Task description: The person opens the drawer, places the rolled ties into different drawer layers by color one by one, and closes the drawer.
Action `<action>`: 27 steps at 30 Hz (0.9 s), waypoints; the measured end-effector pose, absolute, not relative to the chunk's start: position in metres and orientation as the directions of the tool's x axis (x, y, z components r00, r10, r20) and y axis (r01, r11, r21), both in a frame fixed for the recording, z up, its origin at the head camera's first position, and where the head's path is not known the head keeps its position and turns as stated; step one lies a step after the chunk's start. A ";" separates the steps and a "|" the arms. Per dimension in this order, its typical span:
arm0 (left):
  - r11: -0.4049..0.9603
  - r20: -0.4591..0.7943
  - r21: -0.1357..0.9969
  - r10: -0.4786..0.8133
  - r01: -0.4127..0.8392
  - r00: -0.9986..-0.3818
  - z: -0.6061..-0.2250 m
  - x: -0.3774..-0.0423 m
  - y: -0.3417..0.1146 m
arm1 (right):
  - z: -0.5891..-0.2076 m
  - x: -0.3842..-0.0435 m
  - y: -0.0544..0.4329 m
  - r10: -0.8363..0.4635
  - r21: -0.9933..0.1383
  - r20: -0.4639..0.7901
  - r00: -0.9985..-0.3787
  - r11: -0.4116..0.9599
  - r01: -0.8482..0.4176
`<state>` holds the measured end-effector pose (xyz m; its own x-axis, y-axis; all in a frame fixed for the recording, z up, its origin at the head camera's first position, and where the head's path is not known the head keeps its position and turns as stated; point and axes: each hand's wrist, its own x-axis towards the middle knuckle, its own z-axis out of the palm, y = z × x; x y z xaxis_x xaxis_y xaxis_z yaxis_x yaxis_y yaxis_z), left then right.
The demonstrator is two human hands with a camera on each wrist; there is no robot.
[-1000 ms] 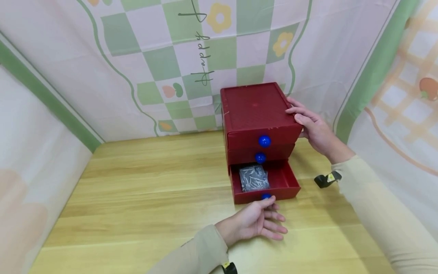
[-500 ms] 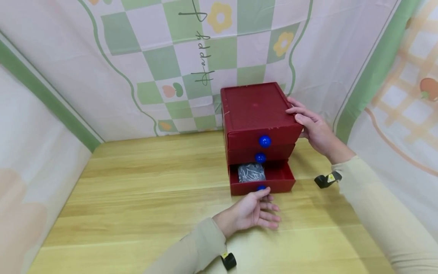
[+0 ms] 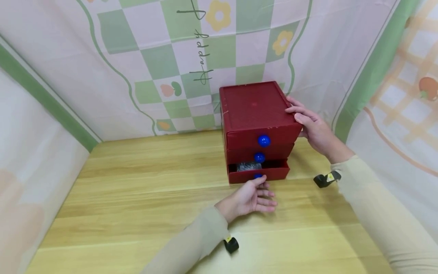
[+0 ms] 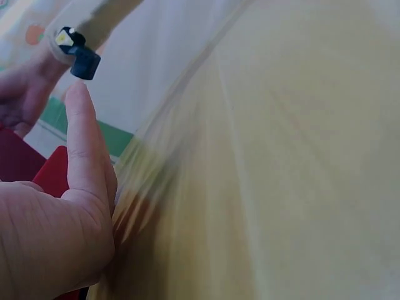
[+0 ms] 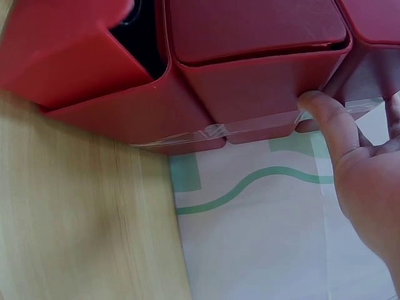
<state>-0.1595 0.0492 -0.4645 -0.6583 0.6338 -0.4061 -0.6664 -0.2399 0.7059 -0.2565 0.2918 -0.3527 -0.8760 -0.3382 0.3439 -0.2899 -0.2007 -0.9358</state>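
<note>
A dark red drawer cabinet point(image 3: 253, 106) with blue knobs stands on the table. Its bottom drawer point(image 3: 241, 177) is partly pulled out. Inside lies a dark grey folded item with a pale leaf pattern point(image 3: 248, 166), partly hidden by the drawer front. My left hand point(image 3: 247, 197) touches the bottom blue knob point(image 3: 258, 176) with its thumb, the other fingers stretched out below and to the right. At the cabinet's upper right edge, my right hand point(image 3: 316, 129) holds on, some fingers over the top and one digit against the side in the right wrist view.
The wooden table point(image 3: 137, 198) extends left and forward of the cabinet. Behind it hangs a green-and-white checkered cloth point(image 3: 191, 57). Cloth walls stand at both sides, the right one point(image 3: 403, 125) close to my right arm.
The bottom drawer has slid inward, with my left hand moving forward along with it. Less of the patterned item shows. My right hand keeps its place on the cabinet.
</note>
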 end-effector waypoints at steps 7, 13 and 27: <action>-0.254 -0.411 0.708 0.610 -0.659 -0.677 -0.463 -0.170 0.051 | -0.351 -0.257 0.291 -0.341 -0.936 0.341 -0.876 -0.206 -0.284; -0.264 -0.413 0.709 0.596 -0.654 -0.689 -0.463 -0.175 0.053 | -0.352 -0.256 0.291 -0.339 -0.936 0.341 -0.877 -0.211 -0.282; -0.279 -0.415 0.716 0.567 -0.639 -0.712 -0.466 -0.186 0.056 | -0.354 -0.256 0.291 -0.331 -0.935 0.343 -0.879 -0.213 -0.284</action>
